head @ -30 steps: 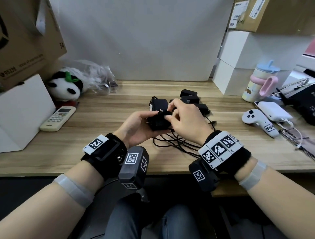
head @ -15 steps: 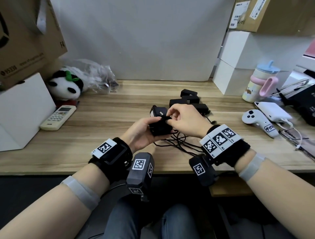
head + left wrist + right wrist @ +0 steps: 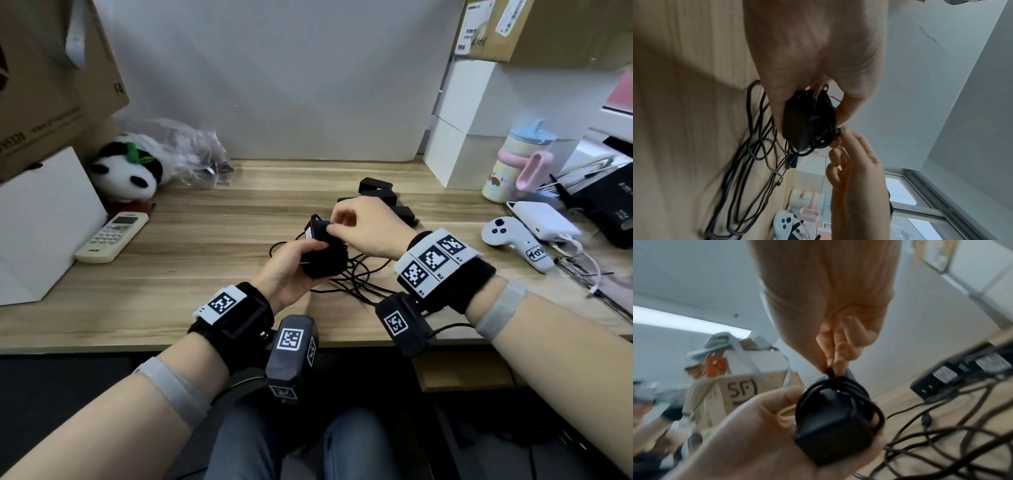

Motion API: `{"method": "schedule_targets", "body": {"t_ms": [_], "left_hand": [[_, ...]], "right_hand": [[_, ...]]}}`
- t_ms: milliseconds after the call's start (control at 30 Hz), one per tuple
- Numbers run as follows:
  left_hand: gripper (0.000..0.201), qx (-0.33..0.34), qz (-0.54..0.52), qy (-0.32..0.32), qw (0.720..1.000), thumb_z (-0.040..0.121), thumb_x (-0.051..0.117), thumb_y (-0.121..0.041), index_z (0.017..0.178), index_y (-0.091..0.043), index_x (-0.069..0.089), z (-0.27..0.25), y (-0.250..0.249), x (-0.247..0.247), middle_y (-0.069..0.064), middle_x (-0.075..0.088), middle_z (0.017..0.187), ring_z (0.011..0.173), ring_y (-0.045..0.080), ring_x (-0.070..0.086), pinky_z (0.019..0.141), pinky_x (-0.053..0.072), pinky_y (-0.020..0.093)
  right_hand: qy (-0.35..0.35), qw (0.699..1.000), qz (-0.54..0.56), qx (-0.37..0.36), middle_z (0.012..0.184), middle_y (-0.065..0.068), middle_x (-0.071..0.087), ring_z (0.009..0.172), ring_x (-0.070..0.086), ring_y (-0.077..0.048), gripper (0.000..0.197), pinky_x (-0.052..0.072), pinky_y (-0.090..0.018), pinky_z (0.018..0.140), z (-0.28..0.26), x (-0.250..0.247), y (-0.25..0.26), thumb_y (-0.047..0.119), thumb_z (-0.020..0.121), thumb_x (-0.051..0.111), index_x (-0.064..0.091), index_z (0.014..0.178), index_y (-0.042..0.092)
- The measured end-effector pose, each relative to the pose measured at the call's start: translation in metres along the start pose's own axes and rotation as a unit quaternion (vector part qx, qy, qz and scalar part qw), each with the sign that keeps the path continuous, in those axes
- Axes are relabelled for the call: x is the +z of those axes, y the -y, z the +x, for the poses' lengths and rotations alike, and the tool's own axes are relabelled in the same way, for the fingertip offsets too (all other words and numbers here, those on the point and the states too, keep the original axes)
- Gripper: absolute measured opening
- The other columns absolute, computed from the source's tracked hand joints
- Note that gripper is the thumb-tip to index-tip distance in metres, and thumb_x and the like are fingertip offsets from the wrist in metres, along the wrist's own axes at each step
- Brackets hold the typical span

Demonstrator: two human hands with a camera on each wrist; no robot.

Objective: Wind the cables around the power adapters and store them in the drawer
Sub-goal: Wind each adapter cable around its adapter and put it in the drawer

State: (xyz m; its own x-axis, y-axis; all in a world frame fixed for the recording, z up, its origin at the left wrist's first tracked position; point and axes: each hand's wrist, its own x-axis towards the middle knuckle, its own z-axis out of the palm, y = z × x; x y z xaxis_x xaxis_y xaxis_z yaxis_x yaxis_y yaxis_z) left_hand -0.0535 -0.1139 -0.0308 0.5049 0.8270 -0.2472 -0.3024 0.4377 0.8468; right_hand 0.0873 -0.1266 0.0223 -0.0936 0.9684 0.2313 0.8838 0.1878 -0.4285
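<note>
My left hand (image 3: 294,263) grips a black power adapter (image 3: 323,262) above the wooden desk (image 3: 205,246), with several turns of its black cable wound round it. In the right wrist view the adapter (image 3: 830,423) shows the loops over its top. My right hand (image 3: 359,224) pinches the cable's end (image 3: 829,370) at the adapter's upper edge. In the left wrist view the adapter (image 3: 803,118) shows its metal prongs (image 3: 821,88). Loose black cables (image 3: 356,277) lie tangled on the desk under my hands. More black adapters (image 3: 380,193) lie behind my right hand. No drawer is in view.
A white remote (image 3: 111,236), a panda plush (image 3: 128,174) and a plastic bag (image 3: 191,154) sit at the left. White boxes (image 3: 459,150), a pastel cup (image 3: 517,164), a white controller (image 3: 513,243) and a white power bank (image 3: 544,222) crowd the right.
Both hands have drawn nearer to me with the adapter. My right hand has risen to the adapter's top, pinching the cable's end there.
</note>
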Motion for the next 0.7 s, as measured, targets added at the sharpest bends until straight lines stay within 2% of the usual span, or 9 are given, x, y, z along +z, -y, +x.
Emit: {"method": "schedule_targets", "body": {"t_ms": [67,133,167,233,333,400,500,600,700], "left_hand": [[0.022,-0.002,-0.010,0.005,1.000,0.092,0.045,-0.004,0.110,0.002,0.057,-0.001,0.001,0.004,0.017,0.065,0.098,0.089,0.026,0.063,0.089,0.049,0.038],[0.030,-0.003,-0.016,0.003,1.000,0.092,0.047,-0.006,0.120,0.003,0.055,0.001,0.001,0.005,0.020,0.063,0.109,0.096,0.029,0.062,0.091,0.048,0.039],[0.030,-0.002,-0.013,0.001,1.000,0.091,0.048,-0.006,0.119,0.002,0.055,0.001,0.000,0.005,0.020,0.062,0.110,0.097,0.029,0.061,0.091,0.049,0.039],[0.024,-0.003,0.003,0.002,1.000,0.090,0.050,-0.005,0.112,0.000,0.057,0.002,-0.003,0.005,0.019,0.063,0.107,0.095,0.029,0.062,0.087,0.051,0.038],[0.019,-0.018,0.019,0.009,1.000,0.087,0.052,-0.005,0.105,-0.001,0.059,0.001,-0.006,0.003,0.018,0.063,0.103,0.092,0.031,0.063,0.082,0.054,0.038],[0.020,-0.034,0.033,0.023,0.999,0.087,0.053,-0.005,0.106,0.000,0.058,0.000,-0.008,0.002,0.020,0.061,0.106,0.095,0.036,0.062,0.084,0.054,0.043],[0.023,-0.073,0.085,0.071,0.991,0.090,0.049,-0.006,0.111,0.000,0.056,-0.005,-0.011,0.002,0.023,0.062,0.105,0.095,0.043,0.061,0.088,0.052,0.047],[0.022,-0.112,0.128,0.112,0.979,0.091,0.047,-0.007,0.109,0.002,0.056,-0.010,-0.012,0.003,0.022,0.066,0.096,0.085,0.042,0.066,0.082,0.055,0.043],[0.021,-0.115,0.169,0.134,0.969,0.092,0.049,-0.009,0.108,0.001,0.057,-0.011,-0.013,0.003,0.019,0.068,0.093,0.080,0.037,0.069,0.078,0.057,0.038]], "right_hand": [[-0.065,0.994,0.084,0.029,0.069,-0.001,0.063,0.069,0.059,-0.015,0.012,0.045,-0.027,0.071,0.002,0.000,-0.005,0.018,0.085,0.064,0.065,0.074,0.014],[-0.106,0.976,0.176,0.071,0.061,-0.001,0.061,0.056,0.057,-0.006,0.019,0.045,-0.022,0.062,0.003,0.002,-0.011,0.015,0.085,0.064,0.063,0.067,0.016],[-0.118,0.966,0.211,0.093,0.058,0.001,0.060,0.050,0.052,-0.002,0.023,0.041,-0.016,0.055,0.002,0.004,-0.013,0.014,0.086,0.063,0.061,0.064,0.017],[-0.124,0.942,0.277,0.143,0.058,0.000,0.057,0.046,0.045,-0.005,0.026,0.032,-0.010,0.041,0.002,0.008,-0.017,0.012,0.088,0.061,0.060,0.062,0.017],[-0.104,0.904,0.368,0.191,0.062,-0.002,0.053,0.049,0.038,-0.009,0.023,0.026,-0.012,0.032,-0.002,0.007,-0.020,0.009,0.090,0.057,0.060,0.068,0.011],[-0.091,0.903,0.381,0.175,0.063,-0.003,0.051,0.047,0.039,-0.007,0.021,0.026,-0.012,0.033,-0.006,0.005,-0.018,0.008,0.092,0.056,0.059,0.071,0.009],[-0.088,0.939,0.314,0.106,0.061,-0.001,0.052,0.043,0.044,-0.003,0.015,0.034,-0.012,0.042,-0.011,0.005,-0.011,0.009,0.091,0.057,0.061,0.076,0.008],[-0.085,0.958,0.263,0.077,0.059,0.001,0.054,0.050,0.047,-0.011,0.017,0.041,-0.019,0.055,-0.014,0.006,-0.009,0.010,0.088,0.060,0.060,0.071,0.013],[-0.075,0.963,0.251,0.060,0.063,0.002,0.057,0.058,0.051,-0.009,0.017,0.042,-0.022,0.064,-0.020,0.007,-0.011,0.013,0.087,0.062,0.061,0.071,0.016]]}}
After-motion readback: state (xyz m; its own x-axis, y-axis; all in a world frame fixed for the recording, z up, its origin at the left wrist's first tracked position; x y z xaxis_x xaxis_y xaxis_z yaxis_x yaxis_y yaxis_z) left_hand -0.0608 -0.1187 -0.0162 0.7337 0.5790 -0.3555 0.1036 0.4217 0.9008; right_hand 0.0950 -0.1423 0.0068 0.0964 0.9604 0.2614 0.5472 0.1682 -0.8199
